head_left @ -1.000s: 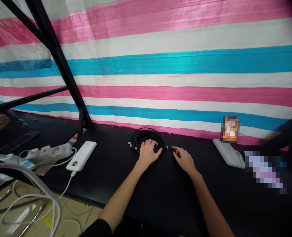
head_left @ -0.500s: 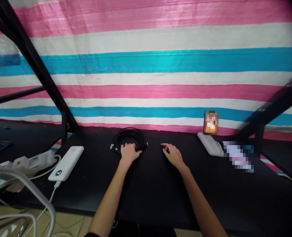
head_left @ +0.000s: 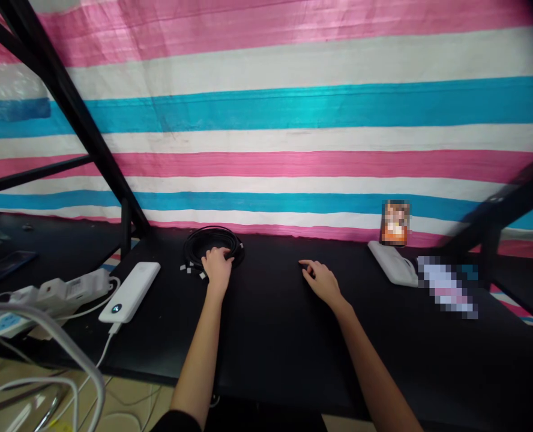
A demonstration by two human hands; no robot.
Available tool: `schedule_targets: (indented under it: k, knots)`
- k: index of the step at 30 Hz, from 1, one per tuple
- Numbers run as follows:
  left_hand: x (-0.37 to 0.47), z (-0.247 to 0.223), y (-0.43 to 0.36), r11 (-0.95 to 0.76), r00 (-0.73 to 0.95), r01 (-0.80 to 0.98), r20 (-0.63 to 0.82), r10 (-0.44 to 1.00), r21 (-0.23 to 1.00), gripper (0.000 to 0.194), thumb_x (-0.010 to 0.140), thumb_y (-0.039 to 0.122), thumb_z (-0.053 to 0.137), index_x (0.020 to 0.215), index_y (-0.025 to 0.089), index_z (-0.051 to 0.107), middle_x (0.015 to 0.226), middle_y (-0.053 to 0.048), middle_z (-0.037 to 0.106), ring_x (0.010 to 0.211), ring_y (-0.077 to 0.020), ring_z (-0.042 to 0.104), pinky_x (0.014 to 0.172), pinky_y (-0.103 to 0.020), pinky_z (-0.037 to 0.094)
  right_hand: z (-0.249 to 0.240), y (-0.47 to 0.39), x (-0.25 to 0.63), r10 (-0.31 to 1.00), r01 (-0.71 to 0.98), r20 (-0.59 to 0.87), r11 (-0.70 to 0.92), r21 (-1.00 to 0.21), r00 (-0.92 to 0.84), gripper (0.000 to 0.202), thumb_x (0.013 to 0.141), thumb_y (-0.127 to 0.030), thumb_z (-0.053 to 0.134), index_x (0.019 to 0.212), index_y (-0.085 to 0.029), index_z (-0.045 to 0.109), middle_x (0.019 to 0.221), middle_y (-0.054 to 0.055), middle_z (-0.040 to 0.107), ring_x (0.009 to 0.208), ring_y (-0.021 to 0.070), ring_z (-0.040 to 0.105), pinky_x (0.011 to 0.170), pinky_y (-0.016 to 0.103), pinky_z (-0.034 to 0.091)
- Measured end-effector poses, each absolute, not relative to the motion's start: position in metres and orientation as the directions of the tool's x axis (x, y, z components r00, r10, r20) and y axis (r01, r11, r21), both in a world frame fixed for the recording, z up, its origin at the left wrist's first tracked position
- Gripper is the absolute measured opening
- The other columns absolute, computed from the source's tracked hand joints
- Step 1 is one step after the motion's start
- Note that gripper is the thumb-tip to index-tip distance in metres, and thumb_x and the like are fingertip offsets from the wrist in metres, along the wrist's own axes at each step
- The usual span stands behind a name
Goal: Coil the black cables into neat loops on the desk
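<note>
A coiled black cable (head_left: 197,245) with several pale connectors lies toward the back of the black table, left of centre. My left hand (head_left: 218,265) rests on the front right part of the coil, its fingers curled over the strands. To the right, my right hand (head_left: 321,281) is on the bare tabletop, with its fingers bent, apart and nothing in them.
On the left are a white power bank (head_left: 131,291) with a cable plugged in and a power strip (head_left: 8,321) with chargers. A grey-white device (head_left: 392,264), a blurred upright card (head_left: 395,223) and a blurred packet (head_left: 446,287) lie right. Striped sheeting (head_left: 266,162) hangs behind.
My left hand and the coiled cable have moved left across the table. The view has shifted slightly; my right hand has stayed in nearly the same place.
</note>
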State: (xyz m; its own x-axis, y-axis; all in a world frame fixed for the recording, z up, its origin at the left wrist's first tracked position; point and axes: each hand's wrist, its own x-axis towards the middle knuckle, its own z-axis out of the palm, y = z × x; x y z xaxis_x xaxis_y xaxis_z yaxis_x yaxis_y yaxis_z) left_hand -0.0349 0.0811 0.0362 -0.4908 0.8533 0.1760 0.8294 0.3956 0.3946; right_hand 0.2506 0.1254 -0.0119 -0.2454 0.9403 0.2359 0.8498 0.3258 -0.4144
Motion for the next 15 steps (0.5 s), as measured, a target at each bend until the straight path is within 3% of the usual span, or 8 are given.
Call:
schedule_targets:
  k: [4, 8, 11, 15]
  knots:
    - [-0.0399, 0.0384, 0.0811, 0.382, -0.486, 0.817, 0.161, 0.859, 0.432, 0.019, 0.077, 0.031, 0.057, 0.089, 0.022, 0.069, 0.091, -0.006, 0.070, 0.094, -0.0245, 0.057, 0.079, -0.036, 0.034, -0.0126, 0.1254, 0.2509, 0.936, 0.845, 0.250, 0.334, -0.417, -0.247, 0.028, 0.081, -0.025, 0.045, 0.105, -0.025, 0.060, 0.079, 0.002, 0.057, 0.074, 0.0176, 0.050, 0.064, 0.028, 0.035]
    - [-0.0348, 0.0394, 0.0823, 0.383, -0.496, 0.821, 0.197, 0.846, 0.424, 0.022, 0.081, 0.029, 0.051, 0.092, 0.021, 0.068, 0.094, -0.008, 0.069, 0.095, -0.0259, 0.057, 0.081, -0.038, 0.032, -0.0128, 0.1255, 0.2512, 0.937, 0.843, 0.250, 0.333, -0.422, -0.245, 0.028, 0.081, -0.025, 0.045, 0.105, -0.025, 0.060, 0.078, 0.001, 0.057, 0.073, 0.0175, 0.050, 0.065, 0.028, 0.036]
    - [-0.0311, 0.0410, 0.0835, 0.373, -0.535, 0.813, 0.321, 0.781, 0.447, 0.026, 0.084, 0.024, 0.043, 0.100, 0.021, 0.064, 0.095, -0.008, 0.068, 0.094, -0.0253, 0.057, 0.081, -0.038, 0.032, -0.0118, 0.1254, 0.2509, 0.941, 0.844, 0.238, 0.326, -0.427, -0.243, 0.028, 0.081, -0.024, 0.046, 0.105, -0.025, 0.060, 0.077, 0.001, 0.057, 0.073, 0.0175, 0.050, 0.065, 0.028, 0.035]
    - [-0.0349, 0.0423, 0.0833, 0.339, -0.631, 0.760, 0.505, 0.589, 0.554, 0.028, 0.085, 0.018, 0.040, 0.104, 0.020, 0.059, 0.090, -0.007, 0.068, 0.088, -0.0229, 0.059, 0.080, -0.035, 0.033, -0.0097, 0.1247, 0.2498, 0.943, 0.844, 0.235, 0.319, -0.430, -0.237, 0.027, 0.081, -0.024, 0.047, 0.104, -0.025, 0.060, 0.077, 0.001, 0.057, 0.073, 0.0170, 0.050, 0.064, 0.027, 0.035]
